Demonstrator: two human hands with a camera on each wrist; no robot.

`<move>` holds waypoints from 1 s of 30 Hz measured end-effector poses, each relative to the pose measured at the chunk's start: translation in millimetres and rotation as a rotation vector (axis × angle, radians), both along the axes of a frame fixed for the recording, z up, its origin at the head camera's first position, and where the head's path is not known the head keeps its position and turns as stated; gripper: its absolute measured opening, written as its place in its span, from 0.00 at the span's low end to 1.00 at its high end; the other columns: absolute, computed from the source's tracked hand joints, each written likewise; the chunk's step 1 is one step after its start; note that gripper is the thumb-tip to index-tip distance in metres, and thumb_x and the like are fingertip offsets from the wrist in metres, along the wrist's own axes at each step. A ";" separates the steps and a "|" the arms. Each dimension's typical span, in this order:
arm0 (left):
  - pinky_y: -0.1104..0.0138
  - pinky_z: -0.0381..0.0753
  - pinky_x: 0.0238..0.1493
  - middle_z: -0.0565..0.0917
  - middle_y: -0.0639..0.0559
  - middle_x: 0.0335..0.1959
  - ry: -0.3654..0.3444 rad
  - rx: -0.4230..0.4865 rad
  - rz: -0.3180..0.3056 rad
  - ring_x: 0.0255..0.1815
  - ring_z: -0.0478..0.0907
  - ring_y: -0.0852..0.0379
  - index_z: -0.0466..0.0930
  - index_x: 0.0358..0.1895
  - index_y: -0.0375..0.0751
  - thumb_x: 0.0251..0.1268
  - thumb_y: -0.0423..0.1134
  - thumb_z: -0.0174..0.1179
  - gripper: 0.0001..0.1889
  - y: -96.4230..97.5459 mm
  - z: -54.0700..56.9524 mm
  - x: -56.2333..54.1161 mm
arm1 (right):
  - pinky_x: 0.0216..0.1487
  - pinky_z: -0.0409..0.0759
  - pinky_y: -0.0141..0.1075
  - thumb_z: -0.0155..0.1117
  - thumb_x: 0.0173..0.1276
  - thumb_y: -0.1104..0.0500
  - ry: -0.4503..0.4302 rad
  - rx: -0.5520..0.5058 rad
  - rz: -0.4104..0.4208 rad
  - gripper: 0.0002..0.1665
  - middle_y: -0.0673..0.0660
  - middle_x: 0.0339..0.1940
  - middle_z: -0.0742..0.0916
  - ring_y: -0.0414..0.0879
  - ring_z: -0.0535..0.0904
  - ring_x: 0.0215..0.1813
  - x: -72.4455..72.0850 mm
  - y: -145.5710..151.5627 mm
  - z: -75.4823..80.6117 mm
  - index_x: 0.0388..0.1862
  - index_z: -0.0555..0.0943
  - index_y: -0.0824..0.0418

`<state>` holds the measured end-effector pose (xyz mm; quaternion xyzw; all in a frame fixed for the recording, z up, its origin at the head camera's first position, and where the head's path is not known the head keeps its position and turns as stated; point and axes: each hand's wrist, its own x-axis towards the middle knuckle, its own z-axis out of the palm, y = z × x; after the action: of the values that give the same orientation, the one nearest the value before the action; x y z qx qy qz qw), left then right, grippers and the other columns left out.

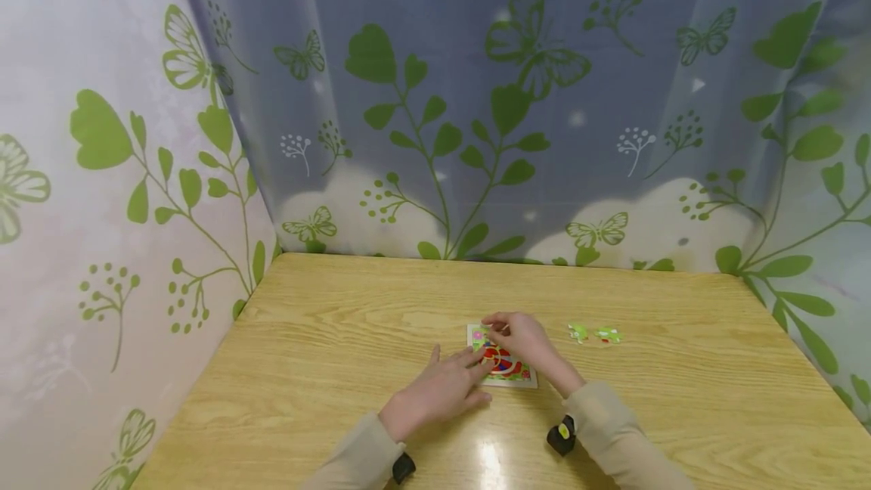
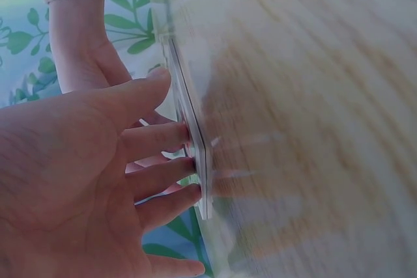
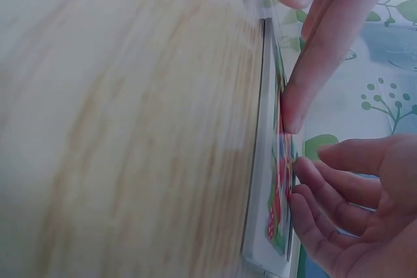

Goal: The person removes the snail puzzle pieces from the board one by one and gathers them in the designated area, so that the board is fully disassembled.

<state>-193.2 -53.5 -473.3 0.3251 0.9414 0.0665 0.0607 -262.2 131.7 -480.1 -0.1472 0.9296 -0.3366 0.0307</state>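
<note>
A small jigsaw puzzle (image 1: 525, 374) with a pale border and a red and green picture lies flat on the table. My left hand (image 1: 442, 386) comes over its left side, fingers stretched out with the tips on the picture. From the right, my right hand (image 1: 525, 340) covers the puzzle's upper right, its fingers loosely bent. In the right wrist view, the fingertips of the right hand (image 3: 371, 206) touch the puzzle face, and its thumb stands apart from them. Two green puzzle pieces, one (image 1: 578, 333) nearer and one (image 1: 609, 335) farther right, lie loose beside the puzzle.
The wood-grain table (image 1: 327, 339) reaches back to a printed curtain (image 1: 435, 97) with leaves and butterflies. More of this cloth hangs along the left (image 1: 136, 233) and right sides. A dark wrist device (image 1: 562, 435) sits at the right cuff.
</note>
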 end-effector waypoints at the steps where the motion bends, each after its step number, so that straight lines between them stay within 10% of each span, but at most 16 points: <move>1: 0.34 0.60 0.72 0.65 0.52 0.78 -0.001 0.002 -0.001 0.77 0.63 0.49 0.68 0.76 0.51 0.75 0.58 0.53 0.31 0.1 -0.1 -0.1 | 0.37 0.85 0.37 0.66 0.70 0.63 0.004 0.008 0.002 0.14 0.57 0.42 0.90 0.50 0.86 0.42 -0.1 -0.6 0.1 0.53 0.86 0.64; 11: 0.34 0.61 0.71 0.66 0.52 0.77 -0.011 -0.001 0.004 0.77 0.64 0.50 0.69 0.75 0.51 0.75 0.58 0.54 0.30 1.3 -0.1 -0.5 | 0.28 0.75 0.31 0.66 0.71 0.63 -0.003 0.072 0.030 0.13 0.61 0.47 0.89 0.44 0.83 0.37 1.7 -6.7 5.9 0.52 0.88 0.65; 30: 0.34 0.60 0.72 0.66 0.51 0.77 -0.009 -0.001 0.003 0.77 0.64 0.49 0.69 0.75 0.52 0.75 0.58 0.54 0.31 1.5 -0.3 -0.3 | 0.42 0.84 0.42 0.67 0.71 0.62 0.027 -0.005 -0.024 0.08 0.54 0.44 0.88 0.47 0.84 0.43 -0.7 -3.3 4.3 0.46 0.88 0.58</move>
<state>-193.4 -52.0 -473.6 0.3232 0.9417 0.0674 0.0651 -262.9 128.4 -475.8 -0.1405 0.9309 -0.3370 0.0134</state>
